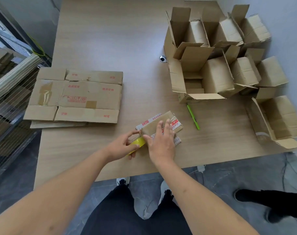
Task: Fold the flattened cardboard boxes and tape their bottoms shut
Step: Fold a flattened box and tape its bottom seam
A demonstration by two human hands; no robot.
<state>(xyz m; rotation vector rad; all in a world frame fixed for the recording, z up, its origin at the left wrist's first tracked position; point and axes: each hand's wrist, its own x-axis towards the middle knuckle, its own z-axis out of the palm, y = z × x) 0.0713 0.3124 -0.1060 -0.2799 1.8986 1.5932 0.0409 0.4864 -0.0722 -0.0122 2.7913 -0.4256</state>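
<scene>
Brown corrugated cardboard is what we are handling here: a small folded box with red-printed white tape (pixel 161 123) is lying near the front edge of the pale wood-grain counter (pixel 110 39), bottom side up as far as we can judge. Our right hand (pixel 161 141) is pressing flat on top of it, fingers straight and spread, holding the flaps down. Our left hand (pixel 123 146) is gripping a yellow roll of packing tape (pixel 138 144), fingers curled round it, just beside the box's near-left corner; the 2 hands are almost touching.

We are judging the box to be light and fairly stiff, though its flaps are likely to spring up, so we are keeping the palm over the seam and taking hold along the edges. The tape will probably cling and twist, so it is wanting steady tension.

To the left, a stack of flattened printed cardboard sheets (pixel 76 97) is waiting. At the far right, a cluster of open assembled boxes (pixel 217 53) is standing, with a green pen (pixel 193 117) lying between them and us.
</scene>
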